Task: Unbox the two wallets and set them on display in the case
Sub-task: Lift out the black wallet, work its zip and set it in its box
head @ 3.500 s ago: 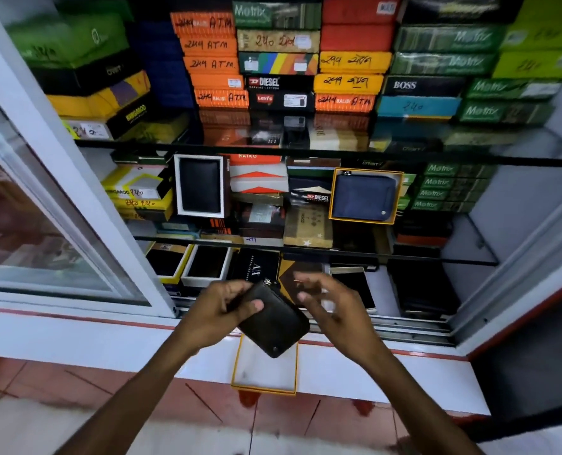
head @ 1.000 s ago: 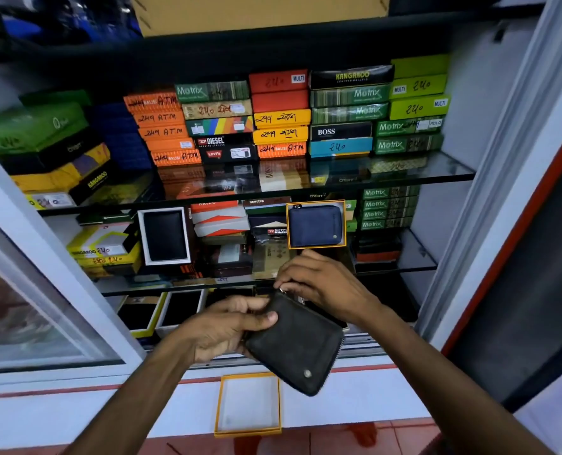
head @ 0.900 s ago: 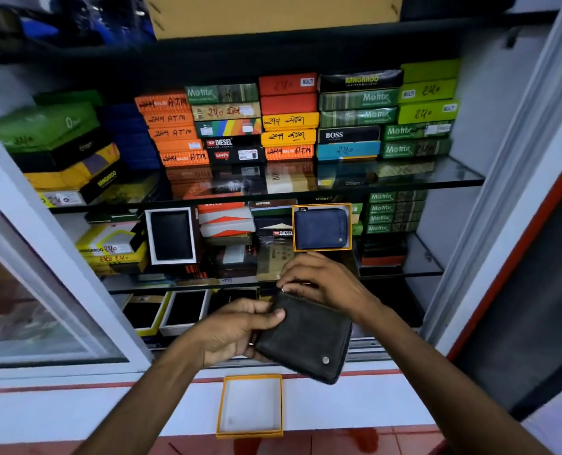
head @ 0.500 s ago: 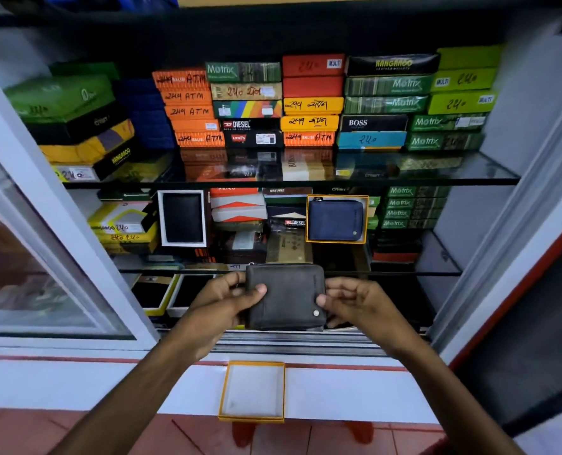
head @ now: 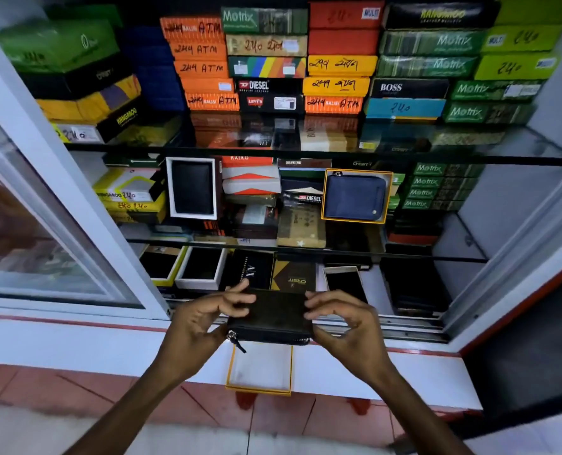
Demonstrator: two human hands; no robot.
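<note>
A black zip wallet [head: 274,318] is held level between both hands just in front of the case's sliding track, zipper edge toward me, its pull dangling at the left. My left hand [head: 204,318] grips its left end and my right hand [head: 342,320] grips its right end. Directly below lies an open yellow-rimmed box tray [head: 260,387], white inside, on the white ledge. A blue zip wallet [head: 355,198] stands in a matching yellow-rimmed box on the middle shelf, right of centre.
The display case has glass shelves [head: 305,152] packed with stacked wallet boxes. A black wallet in a white box [head: 192,188] stands at middle left. Open boxes [head: 200,267] line the bottom shelf. The sliding glass door [head: 43,224] stands at left; red floor tiles lie below the ledge.
The wallet went from tilted on its corner to upright facing me, and now lies flat, lowered over the box tray. My right hand shifted from the zipper pull to the wallet's right end.
</note>
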